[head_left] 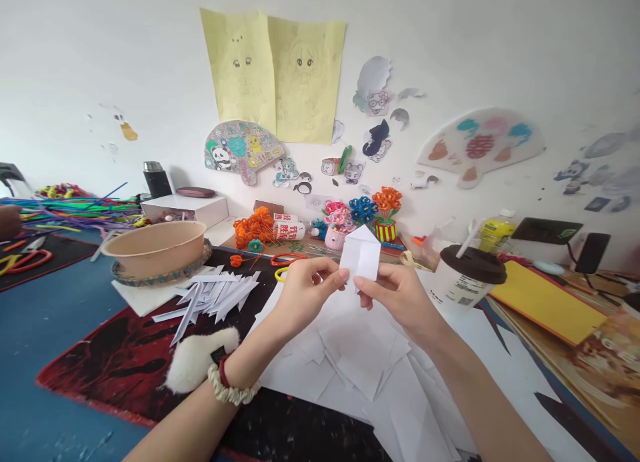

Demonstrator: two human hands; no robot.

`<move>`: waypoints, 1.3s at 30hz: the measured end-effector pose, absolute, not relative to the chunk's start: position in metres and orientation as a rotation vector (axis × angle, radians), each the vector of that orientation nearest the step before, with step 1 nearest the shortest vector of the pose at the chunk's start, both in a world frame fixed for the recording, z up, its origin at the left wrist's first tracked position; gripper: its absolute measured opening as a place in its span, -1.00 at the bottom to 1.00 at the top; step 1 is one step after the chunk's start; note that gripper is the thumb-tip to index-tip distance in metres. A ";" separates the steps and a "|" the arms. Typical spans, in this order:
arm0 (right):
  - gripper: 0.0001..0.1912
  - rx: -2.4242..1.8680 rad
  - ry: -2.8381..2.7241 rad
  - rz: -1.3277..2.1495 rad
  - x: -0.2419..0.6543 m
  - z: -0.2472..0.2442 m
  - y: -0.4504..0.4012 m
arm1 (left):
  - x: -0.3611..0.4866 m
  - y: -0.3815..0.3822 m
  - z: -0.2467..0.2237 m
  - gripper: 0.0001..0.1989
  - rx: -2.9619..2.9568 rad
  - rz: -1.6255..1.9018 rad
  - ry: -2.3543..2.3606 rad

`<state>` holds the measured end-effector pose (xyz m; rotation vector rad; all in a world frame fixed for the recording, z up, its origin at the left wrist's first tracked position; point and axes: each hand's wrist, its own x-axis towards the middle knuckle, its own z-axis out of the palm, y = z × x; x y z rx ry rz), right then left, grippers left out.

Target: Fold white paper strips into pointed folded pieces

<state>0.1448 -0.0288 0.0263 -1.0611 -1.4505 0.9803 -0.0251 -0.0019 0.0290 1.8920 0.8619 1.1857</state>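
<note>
Between my two hands is a small folded piece of white paper point(361, 252), held upright with a pointed top. My left hand point(313, 289) pinches its lower left edge between thumb and fingers. At the lower right edge, my right hand point(395, 292) grips it with the thumb in front; some fingertips show below. Under the hands lies a loose heap of white paper sheets point(360, 355). To the left is a pile of narrow folded paper strips point(217, 295). A white fuzzy object point(200, 362) rests beside my left wrist.
A beige basin point(155, 249) stands at the left, near orange-handled scissors point(35, 262). On the right is a lidded cup with a straw point(467, 279) close to a yellow folder point(545, 302). Pipe-cleaner flowers point(340, 215) line the wall. A dark red mat point(115, 362) covers the blue table.
</note>
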 end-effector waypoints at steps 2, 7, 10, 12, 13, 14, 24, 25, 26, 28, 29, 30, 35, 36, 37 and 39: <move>-0.77 -1.030 -1.458 0.960 0.145 0.025 -0.029 | -0.024 -0.002 0.029 -0.65 1.868 1.171 0.837; -0.81 -0.991 -1.428 0.870 0.144 0.025 -0.029 | -0.022 -0.006 0.029 -0.65 1.904 1.097 0.812; -0.81 -0.992 -1.406 0.838 0.143 0.025 -0.030 | -0.021 -0.007 0.030 -0.67 1.943 1.087 0.836; -0.81 -0.982 -1.402 0.829 0.143 0.024 -0.029 | -0.020 -0.008 0.029 -0.68 1.939 1.123 0.827; -0.80 -0.978 -1.400 0.826 0.143 0.024 -0.029 | -0.020 -0.008 0.029 -0.68 1.932 1.142 0.819; -0.80 -0.976 -1.398 0.823 0.142 0.023 -0.029 | -0.020 -0.008 0.029 -0.68 1.926 1.156 0.813; -0.85 -0.925 -1.380 0.783 0.142 0.019 -0.027 | -0.021 -0.007 0.028 -0.70 1.976 1.087 0.829; -0.85 -0.923 -1.376 0.782 0.142 0.019 -0.027 | -0.021 -0.008 0.027 -0.70 1.979 1.101 0.829; -0.86 -0.924 -1.371 0.785 0.142 0.019 -0.027 | -0.021 -0.008 0.027 -0.70 1.977 1.114 0.823; -0.85 -0.928 -1.362 0.793 0.142 0.018 -0.027 | -0.020 -0.008 0.026 -0.70 1.957 1.118 0.802; -0.84 -0.929 -1.355 0.796 0.142 0.018 -0.027 | -0.020 -0.008 0.026 -0.70 1.941 1.112 0.790; -0.84 -0.928 -1.347 0.800 0.142 0.018 -0.027 | -0.019 -0.008 0.026 -0.70 1.922 1.105 0.777; -0.81 -0.909 -1.275 0.796 0.145 0.019 -0.026 | -0.018 -0.008 0.027 -0.71 1.858 1.116 0.747; -0.81 -0.907 -1.266 0.797 0.145 0.019 -0.025 | -0.018 -0.008 0.027 -0.72 1.855 1.128 0.753; -0.81 -0.904 -1.260 0.800 0.146 0.019 -0.025 | -0.018 -0.008 0.027 -0.74 1.854 1.136 0.759; -0.81 -0.897 -1.262 0.809 0.146 0.019 -0.025 | -0.017 -0.008 0.027 -0.76 1.856 1.140 0.766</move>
